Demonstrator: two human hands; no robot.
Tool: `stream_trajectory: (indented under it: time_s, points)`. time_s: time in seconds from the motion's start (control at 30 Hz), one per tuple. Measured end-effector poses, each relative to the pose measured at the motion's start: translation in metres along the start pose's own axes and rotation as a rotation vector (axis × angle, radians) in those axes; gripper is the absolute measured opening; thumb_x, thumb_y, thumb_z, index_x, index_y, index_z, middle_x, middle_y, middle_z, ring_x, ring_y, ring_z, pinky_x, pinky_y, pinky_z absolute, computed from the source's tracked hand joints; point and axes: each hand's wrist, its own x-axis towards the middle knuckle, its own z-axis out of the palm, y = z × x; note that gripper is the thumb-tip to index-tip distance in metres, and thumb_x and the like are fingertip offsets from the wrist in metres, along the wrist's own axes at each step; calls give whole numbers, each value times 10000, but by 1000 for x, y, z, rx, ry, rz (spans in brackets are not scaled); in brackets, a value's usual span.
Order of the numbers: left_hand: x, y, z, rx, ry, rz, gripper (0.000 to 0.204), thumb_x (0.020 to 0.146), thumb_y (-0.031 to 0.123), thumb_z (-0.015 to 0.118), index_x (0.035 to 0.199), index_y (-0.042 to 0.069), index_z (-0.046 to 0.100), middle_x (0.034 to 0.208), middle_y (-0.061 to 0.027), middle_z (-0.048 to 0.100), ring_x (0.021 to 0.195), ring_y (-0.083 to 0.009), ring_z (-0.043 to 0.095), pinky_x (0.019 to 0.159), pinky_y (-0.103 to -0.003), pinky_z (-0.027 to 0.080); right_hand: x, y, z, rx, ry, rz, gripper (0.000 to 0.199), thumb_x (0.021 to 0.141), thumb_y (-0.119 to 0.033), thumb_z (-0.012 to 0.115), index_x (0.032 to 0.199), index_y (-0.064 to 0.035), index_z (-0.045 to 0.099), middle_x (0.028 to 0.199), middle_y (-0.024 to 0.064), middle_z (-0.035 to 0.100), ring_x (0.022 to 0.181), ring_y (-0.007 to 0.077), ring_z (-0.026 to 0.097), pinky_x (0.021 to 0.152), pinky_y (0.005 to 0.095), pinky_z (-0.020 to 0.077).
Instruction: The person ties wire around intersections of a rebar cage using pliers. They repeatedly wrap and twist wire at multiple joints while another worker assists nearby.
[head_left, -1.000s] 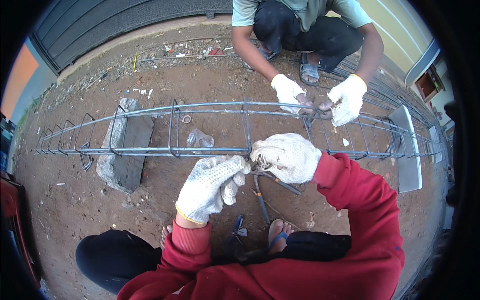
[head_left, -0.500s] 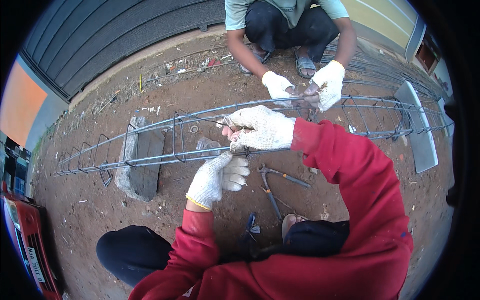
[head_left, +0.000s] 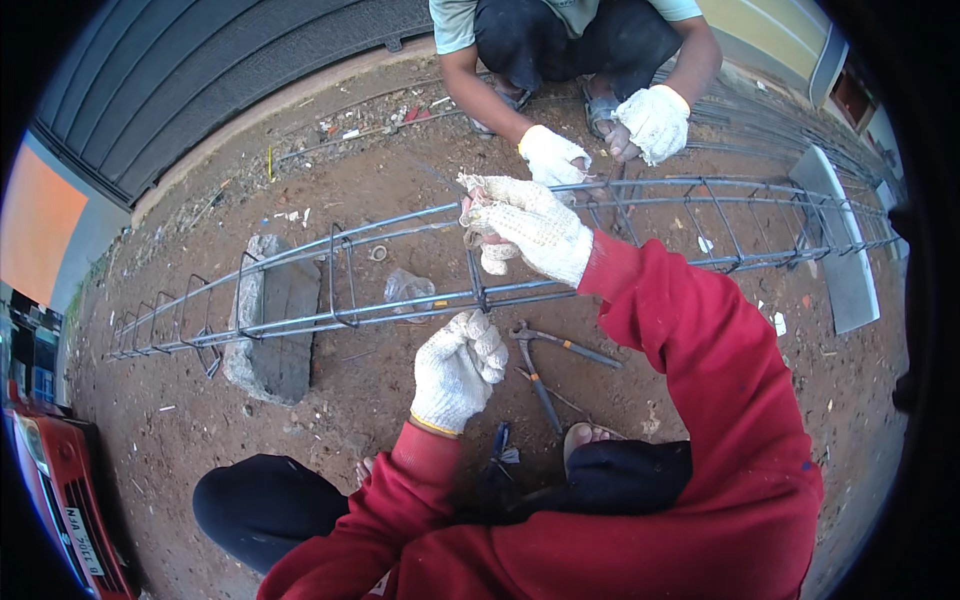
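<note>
Nearest the camera, red sleeves rise from the lower edge; the left hand [head_left: 457, 372], in a white knit glove, is curled into a loose fist just below the near lower bar of the rebar cage [head_left: 400, 305], and whether it pinches a thin wire cannot be told at this size. Pincers [head_left: 545, 365] lie on the dirt just right of that hand, handles splayed toward the right and down. The cage lies on the ground with its long axis running left to right across the view, bowed by the lens, its left end low at the picture's left and its right end past a grey panel [head_left: 850, 250]. A concrete block [head_left: 270, 320] lies under its left part, and a crumpled clear plastic scrap [head_left: 408, 288] rests inside it. The right hand [head_left: 520, 225], gloved likewise, is closed on the far upper bar where a stirrup [head_left: 476, 270] crosses, so the cage sits under and between the two hands. Beyond, another person's gloved hands [head_left: 552, 155] work at the far bars.
</note>
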Motion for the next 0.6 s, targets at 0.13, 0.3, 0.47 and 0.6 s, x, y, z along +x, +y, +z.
stream_trajectory:
  time_s: [0.13,0.3,0.47,0.6]
  points:
    - [8,25,-8,-27,112,-117,61,841,157,522,832,97,530,699,-15,494,539,-141,467,414,-258,379,-24,3,-11,-11,-44,27,168,972,-140,550,1103,-43,589,958,55,625,761,149,621,671,282,511]
    - [12,45,3,137,242,-201,91,854,133,472,818,94,547,654,-24,516,468,-127,451,374,-238,353,-65,18,10,-887,-329,-655,206,873,-125,627,1062,-44,637,718,101,612,671,268,611,636,392,499]
    - [13,62,38,692,382,-225,157,887,164,493,787,74,573,610,-9,510,446,-102,443,360,-217,304,-79,56,43,-1398,-488,-755,228,790,-237,604,986,-131,650,758,9,593,705,223,583,681,384,441]
    - [25,73,72,1294,260,-289,228,889,196,519,746,43,610,629,-27,561,490,-92,515,417,-220,351,-59,90,70,-1506,-409,-563,304,819,-232,595,1099,-120,632,931,93,610,888,253,593,804,428,460]
